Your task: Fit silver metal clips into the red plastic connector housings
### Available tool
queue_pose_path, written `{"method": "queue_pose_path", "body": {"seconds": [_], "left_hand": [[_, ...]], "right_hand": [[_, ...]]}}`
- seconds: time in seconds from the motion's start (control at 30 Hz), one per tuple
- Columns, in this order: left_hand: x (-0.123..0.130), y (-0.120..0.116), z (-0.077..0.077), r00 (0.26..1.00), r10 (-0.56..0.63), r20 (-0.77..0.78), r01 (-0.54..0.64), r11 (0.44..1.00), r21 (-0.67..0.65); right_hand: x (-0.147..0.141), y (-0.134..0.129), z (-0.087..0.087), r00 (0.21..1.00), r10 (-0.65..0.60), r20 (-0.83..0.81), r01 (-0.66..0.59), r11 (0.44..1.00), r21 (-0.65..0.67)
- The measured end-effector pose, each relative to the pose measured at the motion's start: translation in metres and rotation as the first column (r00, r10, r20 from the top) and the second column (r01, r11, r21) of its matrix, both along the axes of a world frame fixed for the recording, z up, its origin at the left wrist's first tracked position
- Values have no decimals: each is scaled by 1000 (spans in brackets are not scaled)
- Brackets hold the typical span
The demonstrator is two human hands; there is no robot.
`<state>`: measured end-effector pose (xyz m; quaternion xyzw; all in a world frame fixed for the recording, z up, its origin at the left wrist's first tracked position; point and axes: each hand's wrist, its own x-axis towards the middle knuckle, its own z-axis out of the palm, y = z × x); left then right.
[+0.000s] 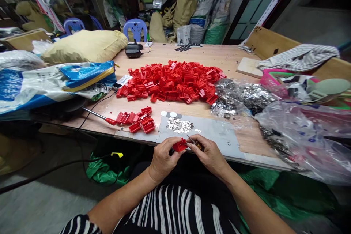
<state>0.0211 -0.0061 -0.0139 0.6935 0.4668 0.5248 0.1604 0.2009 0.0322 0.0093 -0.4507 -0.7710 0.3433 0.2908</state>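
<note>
1. The left hand (pixel 162 159) is closed around a small red plastic housing (pixel 180 145), just in front of the near edge of the wooden table (pixel 233 58), above the lap.
2. The right hand (pixel 210 155) pinches a thin metal tool (pixel 191 139) whose tip touches the housing; its handle is hidden inside the fingers, so its kind is hard to tell.
3. On a grey sheet (pixel 214 131) at the near edge lies a small heap of tiny silver metal pieces (pixel 179 125); their shape is too small to see.
4. To the left of it is a small group of red housings (pixel 137 120), beside a red-handled screwdriver (pixel 98 115).
5. A big pile of red housings (pixel 172 80) fills the table's middle.
6. At the right edge, clear plastic bags (pixel 298 131) hold shiny metal parts.
7. Sacks and blue plastic chairs (pixel 135 28) stand behind the far edge.
</note>
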Motion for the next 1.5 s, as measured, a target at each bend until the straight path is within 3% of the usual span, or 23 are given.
{"method": "queue_pose_path", "body": {"seconds": [0.47,0.77,0.97,1.13,1.27,1.37,1.43,1.5], "left_hand": [[2,1,4,999,-35,18,34,999,31],[3,-2,-5,997,-81,7,81,996,-37],[-1,-7,-9,987,-125,103,139,981,-138],[-5,-8,-8,962,-182,205,214,966,-146],[-9,-5,-10,901,-258,349,327,933,-153],[-10,-4,-15,875,-193,444,325,913,-245],[-10,-3,-17,876,-102,471,273,911,-311],[-11,-1,-17,878,-15,479,202,918,-341]], "right_hand": [[0,6,-4,978,-22,-209,-34,965,-261],[-3,4,-11,948,-13,-319,-124,907,-403],[0,-7,-13,898,-94,-429,-219,751,-623],[0,-10,-15,847,-136,-513,-298,677,-673],[-2,-13,-16,786,-167,-596,-402,594,-697],[-1,-7,-13,830,-126,-543,-353,636,-686],[1,3,-11,912,-74,-404,-215,753,-622],[4,15,-9,982,-77,-173,-6,902,-433]]}}
